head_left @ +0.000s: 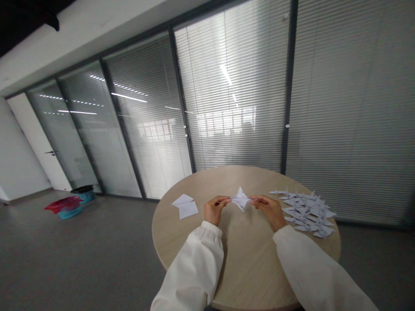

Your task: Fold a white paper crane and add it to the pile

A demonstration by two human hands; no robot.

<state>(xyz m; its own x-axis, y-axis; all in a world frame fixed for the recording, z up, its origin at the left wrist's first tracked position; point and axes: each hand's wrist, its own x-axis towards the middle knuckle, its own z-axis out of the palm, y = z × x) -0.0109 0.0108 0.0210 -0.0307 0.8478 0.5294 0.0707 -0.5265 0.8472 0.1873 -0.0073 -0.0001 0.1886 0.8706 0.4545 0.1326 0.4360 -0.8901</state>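
Left hand [214,208]: pinching the folded paper [240,199] at its left tip
Right hand [267,207]: gripping its right tip
Pile: paper cranes [306,211] lying near on the tabletop [246,259]

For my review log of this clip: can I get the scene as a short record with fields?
Left hand: pinches the left tip of the folded paper
Right hand: pinches its right tip
Folded paper: white, held over the table
Left of hands: flat paper sheets on the table
Right of hands: pile of folded paper figures
Floor, far left: red and blue baskets
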